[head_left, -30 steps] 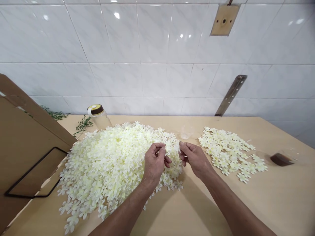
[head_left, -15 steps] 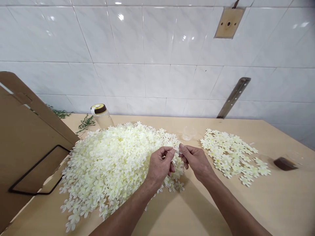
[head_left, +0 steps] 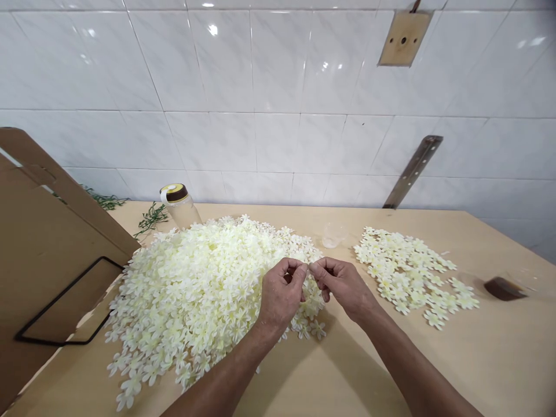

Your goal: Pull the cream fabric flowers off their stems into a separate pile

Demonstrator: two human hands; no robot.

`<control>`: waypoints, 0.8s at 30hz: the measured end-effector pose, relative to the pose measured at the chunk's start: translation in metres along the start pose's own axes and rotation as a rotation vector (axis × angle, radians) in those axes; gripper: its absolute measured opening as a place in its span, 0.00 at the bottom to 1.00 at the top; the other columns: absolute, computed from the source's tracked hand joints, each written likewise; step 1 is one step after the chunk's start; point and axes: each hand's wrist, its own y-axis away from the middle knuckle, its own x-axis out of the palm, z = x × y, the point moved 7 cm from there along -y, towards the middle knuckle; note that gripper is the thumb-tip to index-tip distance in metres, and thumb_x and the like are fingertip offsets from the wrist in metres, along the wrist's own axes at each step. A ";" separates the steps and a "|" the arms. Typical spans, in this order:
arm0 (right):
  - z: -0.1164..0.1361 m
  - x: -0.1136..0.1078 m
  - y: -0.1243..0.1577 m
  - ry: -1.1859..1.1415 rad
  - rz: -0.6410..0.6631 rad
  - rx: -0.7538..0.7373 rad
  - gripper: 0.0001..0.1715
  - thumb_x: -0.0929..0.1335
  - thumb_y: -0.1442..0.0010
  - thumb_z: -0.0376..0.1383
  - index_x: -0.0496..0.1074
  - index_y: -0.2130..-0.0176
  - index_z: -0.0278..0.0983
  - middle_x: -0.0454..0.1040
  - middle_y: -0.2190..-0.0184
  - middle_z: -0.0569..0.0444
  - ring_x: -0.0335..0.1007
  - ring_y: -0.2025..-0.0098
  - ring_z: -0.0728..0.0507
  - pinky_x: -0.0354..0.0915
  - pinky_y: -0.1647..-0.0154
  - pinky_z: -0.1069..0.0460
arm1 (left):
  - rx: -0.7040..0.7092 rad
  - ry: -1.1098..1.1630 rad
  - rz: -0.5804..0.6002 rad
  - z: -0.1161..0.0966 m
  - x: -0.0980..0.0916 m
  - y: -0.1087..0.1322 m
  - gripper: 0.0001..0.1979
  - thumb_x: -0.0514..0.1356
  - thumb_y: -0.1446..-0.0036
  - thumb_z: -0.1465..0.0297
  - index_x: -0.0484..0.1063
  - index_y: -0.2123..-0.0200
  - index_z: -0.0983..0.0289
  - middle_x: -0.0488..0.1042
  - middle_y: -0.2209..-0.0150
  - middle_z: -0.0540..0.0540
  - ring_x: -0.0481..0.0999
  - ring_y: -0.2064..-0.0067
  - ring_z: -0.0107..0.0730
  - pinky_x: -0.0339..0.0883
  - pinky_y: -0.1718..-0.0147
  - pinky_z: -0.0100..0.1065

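My left hand [head_left: 282, 291] and my right hand [head_left: 341, 285] meet over the right edge of a big heap of pale yellow-white artificial flowers [head_left: 204, 278]. Thumb and forefinger of each are pinched, and the fingertips almost touch. Whatever lies between them is too small and too covered to make out. To the right of my right hand, a smaller, flatter spread of the same flowers [head_left: 403, 266] lies on the table.
A clear bottle with a brown and yellow lid [head_left: 185, 207] stands behind the heap, near green plastic sprigs [head_left: 152, 218]. A cardboard box [head_left: 56, 231] flanks the left. Beyond my hands is a small clear cup [head_left: 333, 235]; a cup of dark liquid [head_left: 504, 288] sits far right.
My right hand has shifted slightly left, bringing its fingertips up to those of my left hand. The small white bit seen between them before is now covered.
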 end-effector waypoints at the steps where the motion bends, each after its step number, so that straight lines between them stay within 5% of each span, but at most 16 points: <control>1: -0.001 -0.001 -0.001 -0.012 -0.006 0.008 0.27 0.69 0.43 0.55 0.68 0.76 0.36 0.63 0.81 0.59 0.58 0.81 0.51 0.60 0.82 0.55 | -0.001 0.002 -0.007 -0.001 -0.001 0.000 0.14 0.62 0.44 0.58 0.73 0.68 0.63 0.69 0.81 0.47 0.66 0.84 0.22 0.60 0.84 0.24; 8: -0.007 -0.009 -0.003 -0.109 -0.086 0.103 0.29 0.69 0.45 0.58 0.70 0.76 0.35 0.66 0.78 0.54 0.60 0.78 0.50 0.60 0.82 0.56 | -0.051 0.117 -0.041 0.001 -0.005 -0.004 0.14 0.62 0.44 0.58 0.74 0.63 0.64 0.67 0.84 0.46 0.65 0.84 0.23 0.60 0.86 0.24; 13: -0.008 -0.007 -0.004 0.101 -0.054 0.067 0.29 0.67 0.43 0.57 0.72 0.77 0.36 0.64 0.82 0.57 0.58 0.81 0.50 0.60 0.81 0.54 | -0.040 0.205 -0.064 0.001 -0.010 -0.009 0.14 0.63 0.45 0.62 0.74 0.60 0.66 0.72 0.77 0.50 0.72 0.78 0.27 0.68 0.81 0.27; 18: 0.008 -0.010 -0.001 0.351 -0.176 -0.142 0.23 0.68 0.42 0.53 0.78 0.59 0.39 0.77 0.64 0.51 0.66 0.71 0.46 0.64 0.69 0.51 | -0.012 0.209 -0.073 0.002 -0.011 -0.010 0.12 0.64 0.45 0.63 0.73 0.64 0.66 0.73 0.76 0.51 0.74 0.76 0.28 0.71 0.77 0.29; 22: 0.003 0.005 0.000 0.095 0.007 -0.011 0.26 0.66 0.41 0.56 0.77 0.63 0.37 0.65 0.80 0.59 0.54 0.81 0.51 0.56 0.81 0.54 | -0.010 0.176 -0.036 0.004 -0.005 -0.007 0.12 0.64 0.46 0.62 0.73 0.67 0.66 0.73 0.76 0.51 0.75 0.76 0.29 0.72 0.77 0.30; 24: 0.001 0.010 0.001 -0.027 0.061 0.048 0.26 0.68 0.43 0.57 0.75 0.67 0.36 0.61 0.81 0.60 0.51 0.83 0.53 0.53 0.84 0.56 | -0.006 0.153 -0.033 0.004 -0.004 -0.005 0.12 0.64 0.46 0.62 0.74 0.68 0.66 0.73 0.77 0.51 0.75 0.76 0.28 0.71 0.77 0.28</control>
